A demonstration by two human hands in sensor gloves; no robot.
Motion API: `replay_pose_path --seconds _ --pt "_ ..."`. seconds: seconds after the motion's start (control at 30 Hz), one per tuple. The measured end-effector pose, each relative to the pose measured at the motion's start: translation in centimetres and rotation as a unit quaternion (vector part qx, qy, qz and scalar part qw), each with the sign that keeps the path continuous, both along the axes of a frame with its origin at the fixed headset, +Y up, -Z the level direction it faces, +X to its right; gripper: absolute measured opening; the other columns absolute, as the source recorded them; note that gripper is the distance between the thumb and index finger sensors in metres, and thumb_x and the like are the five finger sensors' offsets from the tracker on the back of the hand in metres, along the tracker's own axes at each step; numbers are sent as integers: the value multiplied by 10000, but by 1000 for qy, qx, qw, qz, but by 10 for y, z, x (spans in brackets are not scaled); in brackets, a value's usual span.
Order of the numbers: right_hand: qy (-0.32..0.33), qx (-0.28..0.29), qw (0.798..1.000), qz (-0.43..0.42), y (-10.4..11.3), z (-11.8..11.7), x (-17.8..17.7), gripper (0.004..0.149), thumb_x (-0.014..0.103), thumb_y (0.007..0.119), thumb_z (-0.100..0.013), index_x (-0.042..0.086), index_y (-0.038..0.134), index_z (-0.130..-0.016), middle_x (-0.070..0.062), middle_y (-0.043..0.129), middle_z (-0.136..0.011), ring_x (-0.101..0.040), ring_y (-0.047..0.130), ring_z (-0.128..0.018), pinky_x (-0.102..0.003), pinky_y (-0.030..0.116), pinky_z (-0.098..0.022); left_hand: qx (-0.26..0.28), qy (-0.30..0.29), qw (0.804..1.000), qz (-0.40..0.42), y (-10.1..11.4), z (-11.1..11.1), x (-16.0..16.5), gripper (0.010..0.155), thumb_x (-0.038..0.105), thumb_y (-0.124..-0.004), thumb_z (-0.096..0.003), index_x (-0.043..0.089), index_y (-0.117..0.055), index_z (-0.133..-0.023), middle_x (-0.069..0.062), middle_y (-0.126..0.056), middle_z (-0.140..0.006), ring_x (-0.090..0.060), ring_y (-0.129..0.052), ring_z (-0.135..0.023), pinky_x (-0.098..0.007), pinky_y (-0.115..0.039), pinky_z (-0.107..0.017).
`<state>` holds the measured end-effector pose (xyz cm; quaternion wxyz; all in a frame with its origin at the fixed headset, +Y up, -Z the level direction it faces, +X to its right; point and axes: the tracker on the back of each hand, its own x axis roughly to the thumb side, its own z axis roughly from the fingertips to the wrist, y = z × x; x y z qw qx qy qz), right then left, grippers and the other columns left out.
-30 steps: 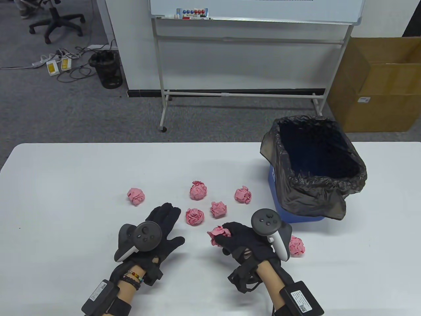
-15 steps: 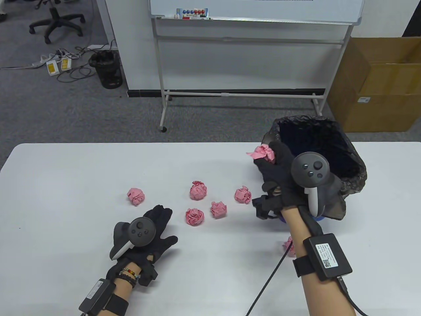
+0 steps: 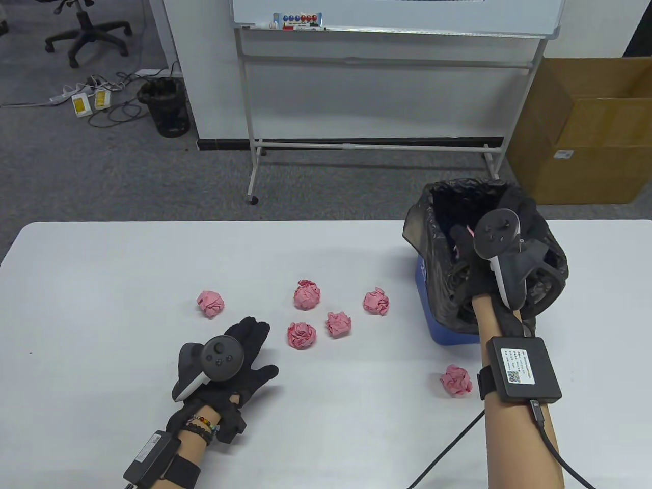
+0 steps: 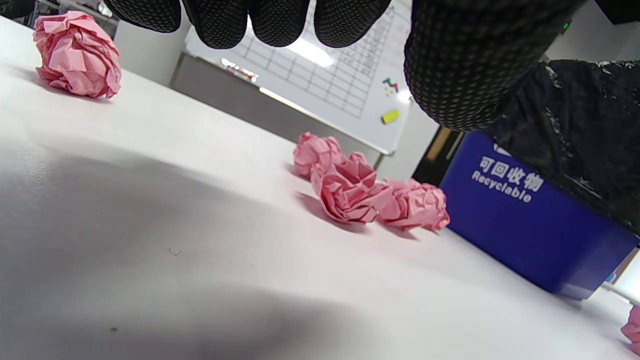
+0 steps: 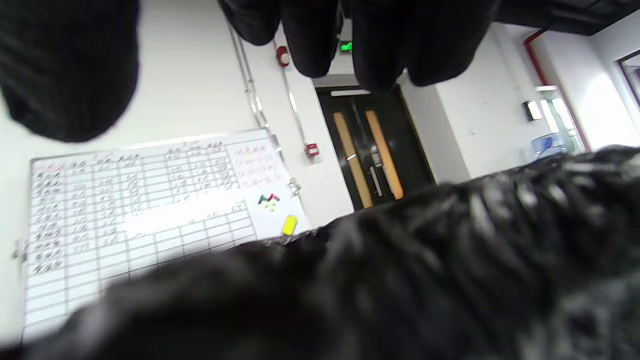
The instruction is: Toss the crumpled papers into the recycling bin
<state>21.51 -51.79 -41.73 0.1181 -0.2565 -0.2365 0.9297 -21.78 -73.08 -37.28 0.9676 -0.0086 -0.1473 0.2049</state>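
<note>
Several pink crumpled paper balls lie on the white table: one at the left, a cluster in the middle, and one at the front right. The blue recycling bin, lined with a black bag, stands at the right. My right hand reaches over the bin's mouth. In the right wrist view its fingers hang apart with no paper between them. My left hand rests flat and empty on the table, beside the middle balls.
A whiteboard on a stand is behind the table, with a cardboard box on the floor at the right. A small black bin and cables lie at the far left. The table's left and front areas are bare.
My right hand lifted a pink ball from the table, carried it up and right over the bin, and the ball no longer shows in its fingers. My left hand barely moved.
</note>
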Motion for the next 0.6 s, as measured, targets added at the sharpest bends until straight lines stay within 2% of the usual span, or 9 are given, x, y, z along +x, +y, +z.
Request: replay_pose_path --seconds 0.23,0.4,0.6 --pt "72 -22 997 9 -1 4 -34 1024 673 843 -277 305 360 -1102 -45 457 -1192 -401 522 -1116 -555 556 -757 3 -3 1000 -7 1 1 1 849 521 -842 -440 192 -455 -1120 -178 -384 -1218 -486 -450 -1097 -667 -485 -740" --pt "140 -23 990 20 -3 18 -67 1007 669 841 -284 310 380 -1104 -40 467 -1192 -380 507 -1125 -559 544 -760 6 -1 1000 -6 3 2 1 848 524 -841 -439 196 -459 -1121 -177 -379 -1221 -491 -440 -1098 -676 -473 -740" --pt "218 -69 973 11 -25 38 -101 1003 672 833 -293 310 373 -1108 -47 470 -1194 -389 512 -1123 -560 550 -759 6 -1 1000 -10 3 2 1 845 526 -838 -439 198 -461 -1121 -175 -377 -1222 -492 -435 -1099 -681 -467 -739"
